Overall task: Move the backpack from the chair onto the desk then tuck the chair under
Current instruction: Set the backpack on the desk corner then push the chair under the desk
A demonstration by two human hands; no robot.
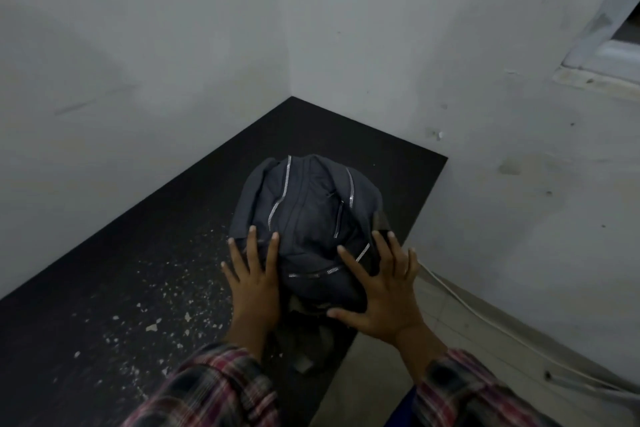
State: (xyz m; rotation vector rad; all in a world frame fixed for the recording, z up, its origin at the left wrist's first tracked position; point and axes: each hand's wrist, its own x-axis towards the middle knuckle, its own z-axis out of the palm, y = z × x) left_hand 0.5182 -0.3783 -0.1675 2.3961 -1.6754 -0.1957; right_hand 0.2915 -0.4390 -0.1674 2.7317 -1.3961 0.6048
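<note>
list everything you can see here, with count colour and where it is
backpack: one, dark grey with silver zips, on the desk near its right edge
desk: one, black top with pale flecks and chips, set into the corner of the room
walls: two, whitish and scuffed, meeting behind the desk
window frame: one, white, upper right, only partly in view
cables: pale, count unclear, running along the floor by the right wall
floor: pale strip to the right of the desk
sleeves: two, red and grey plaid, bottom of the view
left hand: open, fingers spread flat on the backpack's left side
right hand: open, fingers spread flat on the backpack's right side
</note>
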